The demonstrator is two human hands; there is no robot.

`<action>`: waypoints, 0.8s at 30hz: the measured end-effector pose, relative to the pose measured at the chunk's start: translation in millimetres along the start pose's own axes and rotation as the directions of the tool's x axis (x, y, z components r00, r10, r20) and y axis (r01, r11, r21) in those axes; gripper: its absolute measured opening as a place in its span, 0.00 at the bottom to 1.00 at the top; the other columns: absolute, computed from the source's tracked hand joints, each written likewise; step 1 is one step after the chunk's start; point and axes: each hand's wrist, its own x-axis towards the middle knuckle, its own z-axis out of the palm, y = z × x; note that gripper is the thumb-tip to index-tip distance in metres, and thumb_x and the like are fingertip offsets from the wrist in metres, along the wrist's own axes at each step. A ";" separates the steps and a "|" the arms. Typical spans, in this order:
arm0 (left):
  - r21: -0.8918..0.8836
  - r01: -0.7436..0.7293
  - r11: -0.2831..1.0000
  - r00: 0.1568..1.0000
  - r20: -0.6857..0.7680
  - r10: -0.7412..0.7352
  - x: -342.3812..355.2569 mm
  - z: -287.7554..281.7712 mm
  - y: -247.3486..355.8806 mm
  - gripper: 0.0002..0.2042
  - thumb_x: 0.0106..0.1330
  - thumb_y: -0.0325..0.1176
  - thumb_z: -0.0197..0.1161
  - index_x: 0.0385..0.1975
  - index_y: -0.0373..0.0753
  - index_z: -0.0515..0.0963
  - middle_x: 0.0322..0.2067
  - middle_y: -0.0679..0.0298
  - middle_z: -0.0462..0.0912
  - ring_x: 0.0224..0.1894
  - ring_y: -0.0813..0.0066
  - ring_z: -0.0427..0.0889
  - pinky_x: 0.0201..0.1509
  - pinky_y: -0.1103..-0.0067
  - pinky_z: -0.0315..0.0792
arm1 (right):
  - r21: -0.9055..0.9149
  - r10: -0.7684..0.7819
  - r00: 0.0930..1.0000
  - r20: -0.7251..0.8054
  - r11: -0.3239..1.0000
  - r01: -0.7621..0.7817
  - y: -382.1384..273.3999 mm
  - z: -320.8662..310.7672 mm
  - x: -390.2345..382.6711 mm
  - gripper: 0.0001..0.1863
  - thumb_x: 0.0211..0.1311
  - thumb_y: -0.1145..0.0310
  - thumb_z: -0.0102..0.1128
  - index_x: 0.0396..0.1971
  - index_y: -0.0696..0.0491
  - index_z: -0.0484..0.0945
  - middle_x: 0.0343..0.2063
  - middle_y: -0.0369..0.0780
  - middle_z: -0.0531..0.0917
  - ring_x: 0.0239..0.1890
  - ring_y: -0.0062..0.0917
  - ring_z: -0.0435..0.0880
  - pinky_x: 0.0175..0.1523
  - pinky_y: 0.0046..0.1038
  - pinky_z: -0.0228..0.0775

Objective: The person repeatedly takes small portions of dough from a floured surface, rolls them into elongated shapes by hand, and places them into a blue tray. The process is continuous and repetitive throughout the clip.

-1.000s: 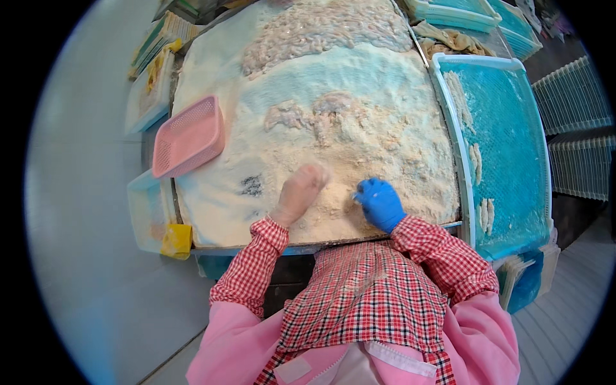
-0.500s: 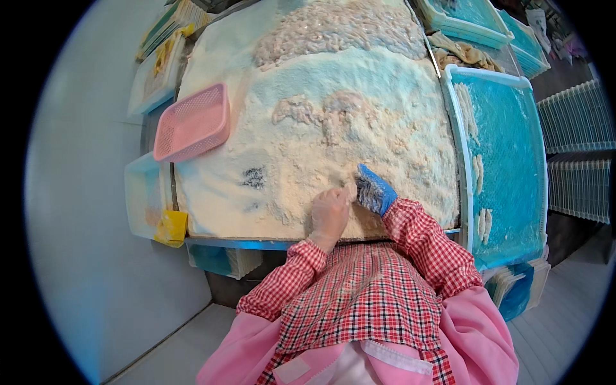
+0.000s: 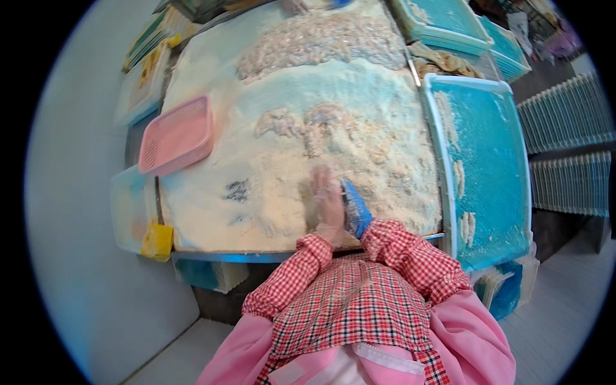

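A wide bed of pale breading crumb covers the table in front of me. My left hand, in a glove caked with crumb, and my right hand, in a blue glove, stand palm to palm on edge in the crumb near the table's front edge. Whatever lies between the palms is hidden. Lumps of coated pieces rest in the crumb just beyond my hands. Red checked sleeves run back from both wrists.
A pink mesh basket lies on the crumb at the left. A long blue tray at the right holds a few coated strips. A heap of uncoated pieces fills the far end. Another person's hand shows there.
My hands were flat and apart on the crumb a second ago. They have since come together and moved a little away from me, now standing pressed palm to palm.
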 end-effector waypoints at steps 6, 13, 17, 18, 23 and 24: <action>0.280 -0.149 0.949 0.978 0.181 0.100 45.1 -29.0 12.9 0.24 0.71 0.38 0.40 0.66 0.37 0.57 0.68 0.57 0.55 0.72 0.59 0.46 0.73 0.62 0.37 | 0.730 0.413 0.910 0.032 0.612 -0.303 -71.8 12.9 -6.5 0.29 0.72 0.50 0.32 0.66 0.51 0.57 0.63 0.41 0.65 0.64 0.32 0.65 0.66 0.32 0.59; 0.035 -0.329 0.944 0.886 0.357 0.295 9.2 -36.9 -27.2 0.27 0.67 0.37 0.48 0.65 0.35 0.57 0.66 0.48 0.57 0.69 0.50 0.52 0.71 0.60 0.43 | 0.559 0.559 0.820 -0.122 0.721 -0.409 -136.7 -50.2 8.8 0.22 0.68 0.48 0.48 0.50 0.50 0.73 0.23 0.30 0.76 0.20 0.15 0.71 0.24 0.26 0.65; 0.314 -0.494 0.811 0.675 0.726 0.131 -10.8 -55.7 -68.5 0.28 0.66 0.40 0.52 0.63 0.34 0.59 0.66 0.50 0.57 0.69 0.54 0.51 0.71 0.62 0.44 | 0.347 0.511 0.823 -0.246 0.840 -0.418 -274.3 -106.6 1.6 0.21 0.64 0.53 0.56 0.50 0.52 0.72 0.21 0.26 0.72 0.18 0.10 0.68 0.21 0.20 0.60; 0.402 -0.385 0.831 0.794 0.603 0.076 -11.4 -58.2 -85.2 0.28 0.64 0.40 0.54 0.63 0.34 0.60 0.65 0.50 0.58 0.69 0.55 0.53 0.71 0.62 0.45 | 0.288 0.497 0.807 -0.319 0.862 -0.418 -299.9 -120.4 0.5 0.21 0.64 0.54 0.57 0.50 0.52 0.72 0.21 0.26 0.72 0.18 0.10 0.68 0.20 0.18 0.58; 0.386 0.095 0.918 0.993 -0.097 -0.062 31.9 -33.9 -128.8 0.25 0.58 0.36 0.61 0.56 0.35 0.68 0.58 0.49 0.67 0.62 0.55 0.63 0.66 0.64 0.56 | 0.243 0.469 0.732 -0.495 0.883 -0.402 -304.2 -274.7 11.1 0.17 0.66 0.58 0.53 0.49 0.53 0.72 0.25 0.28 0.76 0.20 0.13 0.70 0.24 0.20 0.62; 0.358 0.162 0.920 0.984 -0.123 -0.125 48.5 -28.5 -126.1 0.24 0.58 0.36 0.61 0.54 0.34 0.69 0.56 0.49 0.68 0.60 0.54 0.65 0.64 0.65 0.58 | 0.262 0.443 0.704 -0.556 0.897 -0.357 -288.8 -300.2 18.9 0.17 0.67 0.58 0.52 0.49 0.53 0.72 0.25 0.28 0.76 0.20 0.15 0.70 0.24 0.20 0.63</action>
